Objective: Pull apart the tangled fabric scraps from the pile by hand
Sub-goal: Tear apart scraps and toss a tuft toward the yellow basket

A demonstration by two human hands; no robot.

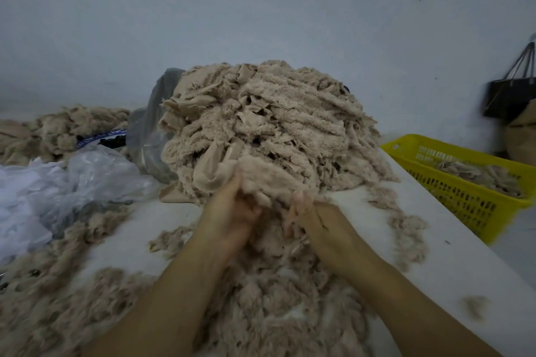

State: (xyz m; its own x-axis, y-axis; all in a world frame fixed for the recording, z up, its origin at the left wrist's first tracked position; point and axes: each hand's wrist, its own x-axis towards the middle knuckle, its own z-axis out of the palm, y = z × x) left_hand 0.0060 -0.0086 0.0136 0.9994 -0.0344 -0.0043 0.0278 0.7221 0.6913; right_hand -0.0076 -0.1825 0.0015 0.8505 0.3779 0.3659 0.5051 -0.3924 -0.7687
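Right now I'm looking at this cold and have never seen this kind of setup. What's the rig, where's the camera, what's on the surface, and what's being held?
There is no machine here. A person works with bare hands, and the single picture comes from a camera worn on the head, looking forward and down. The left hand and the right hand both grip what looks like one beige scrap at the near foot of the big pile of tangled fabric. The pile sits on a white table, with loose fluff spread in front of it. Plastic bags lie to the left. A yellow basket holding a few scraps stands on the right.
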